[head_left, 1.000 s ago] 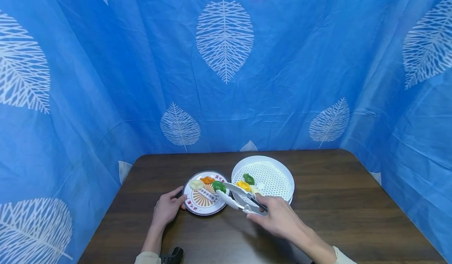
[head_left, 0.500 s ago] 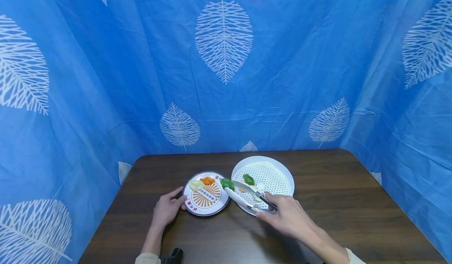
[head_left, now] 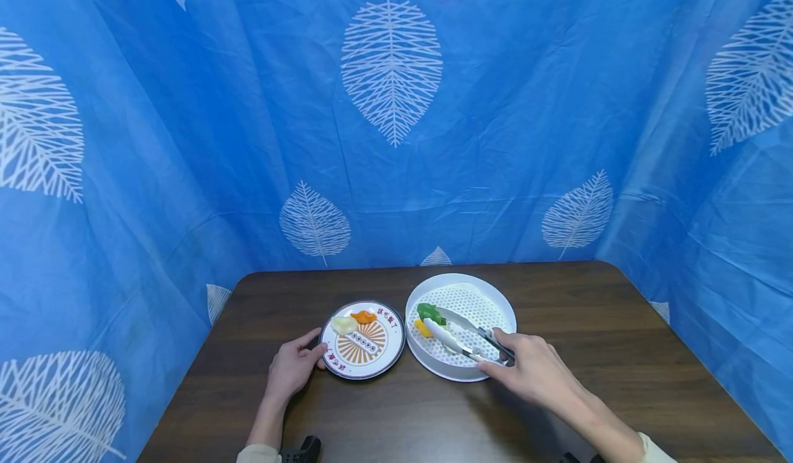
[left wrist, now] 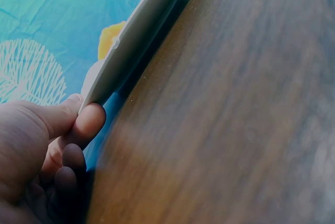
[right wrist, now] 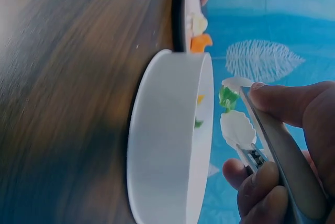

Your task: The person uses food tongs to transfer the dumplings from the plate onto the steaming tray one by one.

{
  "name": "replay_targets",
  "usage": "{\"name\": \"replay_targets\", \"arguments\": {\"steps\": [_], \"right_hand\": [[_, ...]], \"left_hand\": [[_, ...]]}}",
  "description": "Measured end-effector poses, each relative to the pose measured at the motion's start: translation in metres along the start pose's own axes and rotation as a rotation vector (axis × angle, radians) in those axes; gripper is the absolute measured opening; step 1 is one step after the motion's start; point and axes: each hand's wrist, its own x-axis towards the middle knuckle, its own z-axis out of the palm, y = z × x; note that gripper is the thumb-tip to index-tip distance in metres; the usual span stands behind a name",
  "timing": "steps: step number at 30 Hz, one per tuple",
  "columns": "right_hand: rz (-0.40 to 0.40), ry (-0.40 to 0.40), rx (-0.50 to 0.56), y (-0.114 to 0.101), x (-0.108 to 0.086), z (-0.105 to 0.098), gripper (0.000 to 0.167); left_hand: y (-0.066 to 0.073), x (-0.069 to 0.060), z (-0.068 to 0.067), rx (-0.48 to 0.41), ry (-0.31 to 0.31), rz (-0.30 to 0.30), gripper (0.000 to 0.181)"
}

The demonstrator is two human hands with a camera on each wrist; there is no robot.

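Green piece swings from plate to above strainer in tongs our right hand grips, our left hand pinching the plate, one transfer seemingly near done.

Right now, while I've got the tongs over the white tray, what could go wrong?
The green dumpling could slip, since only the tips of the tongs in your right hand grip it. Those tips might also bump the yellow dumpling lying close by in the tray. And if your left hand tugs the plate by its edge, the white dumpling could slide.
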Motion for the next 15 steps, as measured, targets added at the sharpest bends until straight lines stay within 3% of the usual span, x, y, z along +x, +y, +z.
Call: {"name": "replay_targets", "arguments": {"steps": [15], "right_hand": [[0.076,-0.028,-0.039,0.032,0.004,-0.005,0.075]], "left_hand": [[0.001,-0.001,-0.001,-0.002,0.000,-0.005,0.055]]}}
